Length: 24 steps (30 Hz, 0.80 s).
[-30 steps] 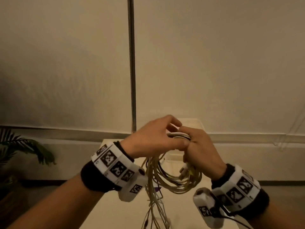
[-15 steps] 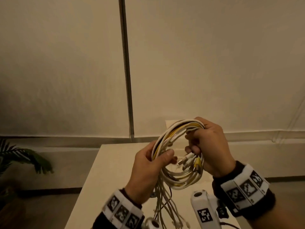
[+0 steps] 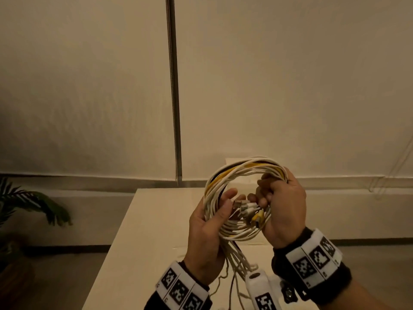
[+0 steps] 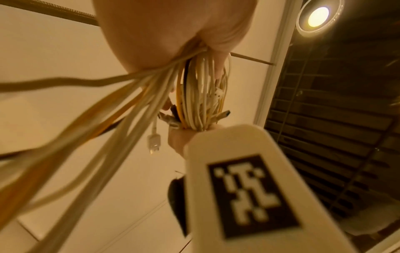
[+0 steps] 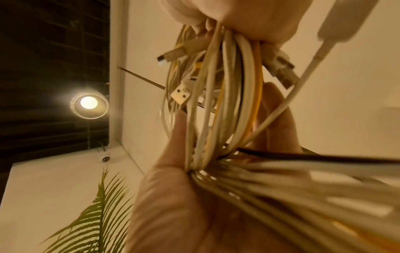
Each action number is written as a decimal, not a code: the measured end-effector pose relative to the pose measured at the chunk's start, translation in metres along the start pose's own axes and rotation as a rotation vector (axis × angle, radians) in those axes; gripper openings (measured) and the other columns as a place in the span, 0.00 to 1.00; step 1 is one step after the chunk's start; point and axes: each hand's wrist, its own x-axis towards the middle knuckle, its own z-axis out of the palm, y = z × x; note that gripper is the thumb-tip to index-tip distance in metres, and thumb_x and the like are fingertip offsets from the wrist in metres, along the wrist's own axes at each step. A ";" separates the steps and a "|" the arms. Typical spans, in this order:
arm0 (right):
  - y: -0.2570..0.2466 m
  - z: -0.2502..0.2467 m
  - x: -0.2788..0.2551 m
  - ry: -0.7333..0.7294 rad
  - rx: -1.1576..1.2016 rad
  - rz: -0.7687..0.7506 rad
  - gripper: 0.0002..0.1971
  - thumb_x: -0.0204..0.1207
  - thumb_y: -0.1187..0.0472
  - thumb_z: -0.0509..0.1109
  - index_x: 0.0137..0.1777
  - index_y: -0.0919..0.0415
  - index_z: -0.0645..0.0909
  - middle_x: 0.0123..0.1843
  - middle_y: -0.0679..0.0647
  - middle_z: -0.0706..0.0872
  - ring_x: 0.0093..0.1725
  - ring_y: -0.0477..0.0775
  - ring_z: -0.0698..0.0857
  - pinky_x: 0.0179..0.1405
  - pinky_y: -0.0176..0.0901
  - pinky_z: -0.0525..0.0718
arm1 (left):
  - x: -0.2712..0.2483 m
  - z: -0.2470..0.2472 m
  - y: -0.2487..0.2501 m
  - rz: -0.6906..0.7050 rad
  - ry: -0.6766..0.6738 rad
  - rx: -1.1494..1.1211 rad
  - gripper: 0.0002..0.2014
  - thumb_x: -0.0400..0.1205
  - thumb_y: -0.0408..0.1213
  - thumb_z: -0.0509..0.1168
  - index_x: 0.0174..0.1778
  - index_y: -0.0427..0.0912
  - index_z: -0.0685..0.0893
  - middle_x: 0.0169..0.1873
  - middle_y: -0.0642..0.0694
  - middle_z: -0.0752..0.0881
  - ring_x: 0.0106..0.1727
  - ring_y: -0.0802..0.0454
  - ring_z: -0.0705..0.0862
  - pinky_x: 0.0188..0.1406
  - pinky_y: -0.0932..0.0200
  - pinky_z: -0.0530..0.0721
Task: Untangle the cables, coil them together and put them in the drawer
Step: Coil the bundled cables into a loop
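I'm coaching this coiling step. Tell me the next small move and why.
Probably wrap one more loop: the left hand should feed the loose tails up onto the coil that the right hand holds. Those tails hang uncoiled toward the table.

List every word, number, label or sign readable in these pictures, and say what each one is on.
No readable words, brand names or numbers appear anywhere.
Left wristband: black-and-white square marker patterns; tiny characters at the edge, too small to read.
Right wristband: the same kind of marker patterns; small edge marks unreadable.
White wrist-camera housing: one pixel-like marker, no text.
Cable coil and its plugs: no legible markings.
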 end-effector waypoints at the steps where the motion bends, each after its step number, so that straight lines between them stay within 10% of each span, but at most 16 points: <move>1: 0.002 -0.001 0.001 0.019 0.009 0.001 0.14 0.70 0.80 0.53 0.34 0.64 0.73 0.18 0.54 0.63 0.16 0.52 0.62 0.19 0.42 0.74 | 0.001 -0.002 0.000 -0.002 -0.029 0.000 0.29 0.71 0.43 0.79 0.64 0.32 0.83 0.62 0.26 0.84 0.63 0.27 0.84 0.65 0.33 0.81; 7: 0.015 -0.003 0.007 0.090 0.037 0.012 0.15 0.70 0.81 0.53 0.33 0.62 0.73 0.17 0.53 0.65 0.16 0.50 0.63 0.18 0.41 0.74 | 0.005 -0.016 -0.002 0.059 -0.232 0.228 0.36 0.62 0.36 0.85 0.63 0.28 0.77 0.62 0.30 0.86 0.64 0.31 0.84 0.64 0.36 0.83; 16: 0.030 -0.007 0.007 0.080 0.072 0.023 0.16 0.72 0.80 0.53 0.34 0.62 0.74 0.20 0.52 0.70 0.18 0.51 0.64 0.21 0.43 0.75 | 0.011 -0.027 -0.002 -0.003 -0.273 0.312 0.27 0.65 0.26 0.79 0.60 0.35 0.82 0.58 0.31 0.88 0.61 0.32 0.86 0.61 0.39 0.84; 24: 0.034 -0.011 0.003 0.120 -0.099 -0.031 0.13 0.73 0.79 0.55 0.38 0.65 0.75 0.24 0.55 0.71 0.18 0.50 0.67 0.21 0.44 0.78 | -0.001 -0.025 -0.022 0.040 -0.190 0.343 0.38 0.63 0.29 0.83 0.70 0.44 0.77 0.59 0.37 0.89 0.62 0.38 0.87 0.58 0.45 0.87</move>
